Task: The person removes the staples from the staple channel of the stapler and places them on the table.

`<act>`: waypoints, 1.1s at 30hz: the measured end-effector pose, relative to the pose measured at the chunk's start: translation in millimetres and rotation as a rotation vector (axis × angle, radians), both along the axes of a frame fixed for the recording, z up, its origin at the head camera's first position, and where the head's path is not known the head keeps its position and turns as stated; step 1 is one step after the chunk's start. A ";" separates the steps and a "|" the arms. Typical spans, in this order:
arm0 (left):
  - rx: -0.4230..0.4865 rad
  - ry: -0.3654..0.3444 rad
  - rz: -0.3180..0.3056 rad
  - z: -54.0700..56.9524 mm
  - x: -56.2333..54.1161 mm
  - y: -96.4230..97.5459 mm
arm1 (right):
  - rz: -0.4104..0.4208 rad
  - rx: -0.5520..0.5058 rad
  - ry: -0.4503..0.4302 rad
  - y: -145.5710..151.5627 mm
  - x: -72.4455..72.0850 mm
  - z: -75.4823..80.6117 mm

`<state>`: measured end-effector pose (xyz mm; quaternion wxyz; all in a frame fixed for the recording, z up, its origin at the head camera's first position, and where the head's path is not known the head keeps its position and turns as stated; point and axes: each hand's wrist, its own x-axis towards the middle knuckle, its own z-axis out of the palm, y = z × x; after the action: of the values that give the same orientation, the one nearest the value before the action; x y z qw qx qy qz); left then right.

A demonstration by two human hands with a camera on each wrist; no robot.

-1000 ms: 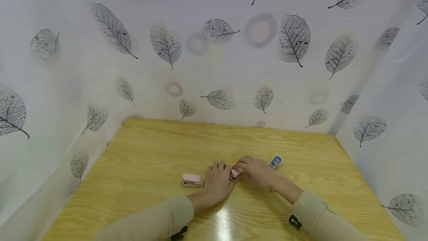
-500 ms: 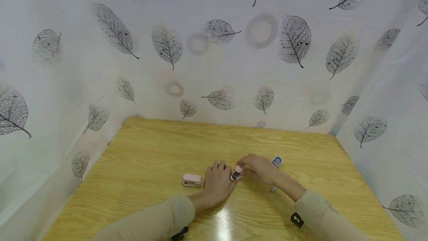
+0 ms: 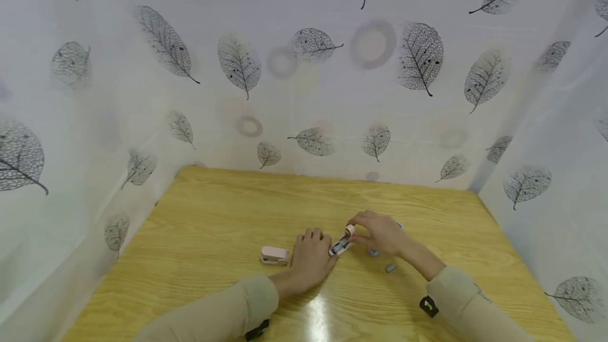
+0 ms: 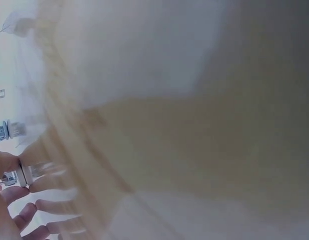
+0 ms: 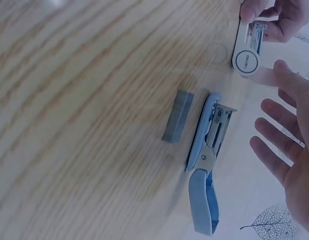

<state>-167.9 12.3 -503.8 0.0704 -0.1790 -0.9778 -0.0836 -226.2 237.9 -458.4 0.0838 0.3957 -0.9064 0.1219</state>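
Near the middle of the table lies a pink-and-white stapler (image 3: 340, 246), its top cover swung up and back so the metal magazine shows. My left hand (image 3: 311, 258) rests beside it, thumb and forefinger pinching its front end. At the rear, my right hand (image 3: 382, 234) pinches the raised cover between thumb and forefinger; its other fingers are spread in the right wrist view. Below that hand lies a blue stapler (image 5: 209, 145), opened out and partly hidden in the head view. A grey strip of staples (image 5: 178, 116) lies alongside it.
A second pink stapler (image 3: 274, 255), folded closed, lies left of my left hand. The wood-grain table (image 3: 228, 210) is bounded by leaf-print curtains (image 3: 323, 94) behind and at both sides. A black fitting (image 3: 429, 306) hangs at the right sleeve.
My right hand has moved right and slightly back, swinging the pink stapler's cover up and open and exposing the magazine. The left hand stays on the front end. The staple strip has come into view.
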 end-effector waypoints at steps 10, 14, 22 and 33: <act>-0.014 -0.011 -0.021 0.2 -1.6 2.0 | -0.060 0.001 -0.061 13.0 -7.7 -3.6; -0.011 -0.020 -0.019 0.3 -2.9 2.4 | -0.094 0.002 -0.092 17.9 -10.3 -5.3; -0.002 -0.018 -0.014 1.4 -4.9 2.6 | -0.121 0.001 -0.091 22.2 -14.1 -7.9; 0.006 -0.010 0.009 -0.1 -7.8 6.2 | -0.149 0.005 -0.088 26.1 -19.8 -13.3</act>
<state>-175.6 18.5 -504.0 0.0664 -0.1738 -0.9787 -0.0871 -246.0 264.0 -471.7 0.0516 0.3215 -0.9365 0.1303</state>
